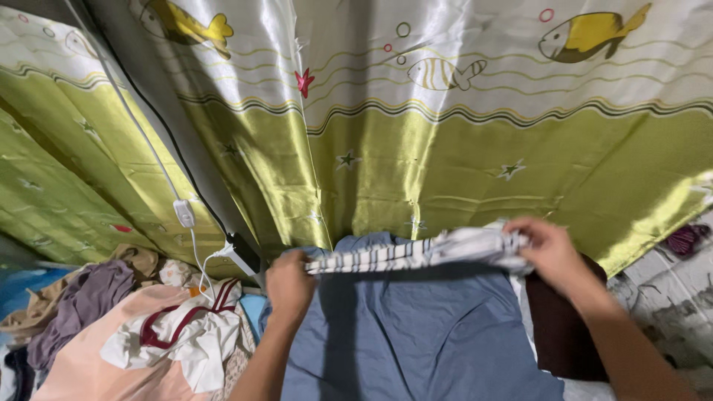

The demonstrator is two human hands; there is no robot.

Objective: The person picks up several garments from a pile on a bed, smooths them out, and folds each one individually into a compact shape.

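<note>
Striped white-and-dark fabric garment [416,252] is stretched flat between 2 hands, head view. Left hand [288,282] fingers curled shut around the garment's left end; right hand [546,249] clamps the bunched right end, fingers closed over the cloth. Garment hangs just above a blue cotton sheet [416,334], in front of a shiny green-and-white satin curtain with fish print [460,148]. Left of the left hand: heap of mixed clothes [141,327], with a white cable with inline switch [183,213] running down above it. Dark maroon cloth [557,327] lies under the right forearm.
</note>
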